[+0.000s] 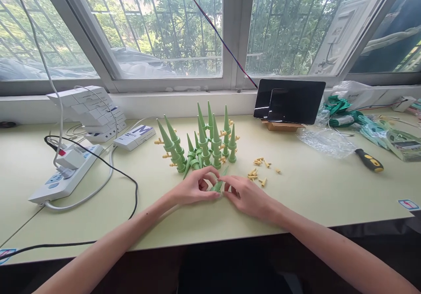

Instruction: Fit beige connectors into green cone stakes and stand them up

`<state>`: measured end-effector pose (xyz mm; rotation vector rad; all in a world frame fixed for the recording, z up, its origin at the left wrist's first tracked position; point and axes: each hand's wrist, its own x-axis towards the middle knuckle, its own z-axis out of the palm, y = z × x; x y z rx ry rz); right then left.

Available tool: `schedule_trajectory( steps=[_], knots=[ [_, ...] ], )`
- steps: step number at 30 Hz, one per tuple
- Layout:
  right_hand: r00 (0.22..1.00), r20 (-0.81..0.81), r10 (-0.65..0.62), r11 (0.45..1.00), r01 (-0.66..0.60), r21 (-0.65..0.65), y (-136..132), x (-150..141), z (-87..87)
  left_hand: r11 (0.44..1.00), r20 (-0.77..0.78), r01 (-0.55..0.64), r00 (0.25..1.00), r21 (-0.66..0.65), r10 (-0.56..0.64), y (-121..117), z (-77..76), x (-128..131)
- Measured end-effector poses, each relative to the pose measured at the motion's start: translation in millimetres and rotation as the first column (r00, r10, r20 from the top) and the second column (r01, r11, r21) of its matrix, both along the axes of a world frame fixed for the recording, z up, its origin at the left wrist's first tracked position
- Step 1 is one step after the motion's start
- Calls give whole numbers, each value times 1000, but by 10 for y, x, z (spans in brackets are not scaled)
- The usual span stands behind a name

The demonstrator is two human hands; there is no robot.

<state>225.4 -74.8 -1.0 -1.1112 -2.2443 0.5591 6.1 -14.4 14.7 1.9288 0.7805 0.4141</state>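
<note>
Both our hands, left [200, 186] and right [247, 194], curl half-closed around one pointed green plastic spike [217, 184] above the pale yellow-green table [296, 197], fingertips pinching it near the upright green spikes [215, 143].

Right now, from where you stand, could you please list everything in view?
Green spikes: over ten, green, mid-table
Held spike: one, green, between the hands
Loose pegs: about a dozen, yellow, right of spikes
Screens: two, black, by the windowsill
Stand: one, brown, under screens
Screwdriver: one, black-yellow, right
Clear plastic: uncounted, far right
Bundles: several, green, far right
White boxes: several, left
Power strip: one, white, left
Cables: several, black, grey, red-blue
Stickers: two, blue-edged, front corners
Table: pale green
Windows: behind
Left hand: one, bare, on held spike
Right hand: one, bare, beside it
</note>
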Motion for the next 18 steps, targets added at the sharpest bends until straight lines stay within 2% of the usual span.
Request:
schedule_trajectory(
  steps=[3, 6, 9, 13, 18],
  knots=[
    [996, 84, -7, 1000, 5, 24, 65, 126, 129, 999, -11, -21, 1000, 29, 22, -3, -7, -6],
    [982, 175, -73, 996, 65, 54, 201, 301, 294, 997, -19, -39, 999, 59, 41, 4, -16, -13],
    [966, 229, -121, 993, 121, 11, 346, 452, 391, 996, -27, -34, 999, 82, 37, 12, -20, -20],
    [979, 183, -95, 992, 108, -64, 450, 525, 325, 995, -39, 0, 999, 99, 4, 9, -14, -24],
    [969, 237, -72, 989, 99, -107, 457, 527, 198, 996, -39, 4, 999, 86, 0, 5, -19, -25]
  ],
)
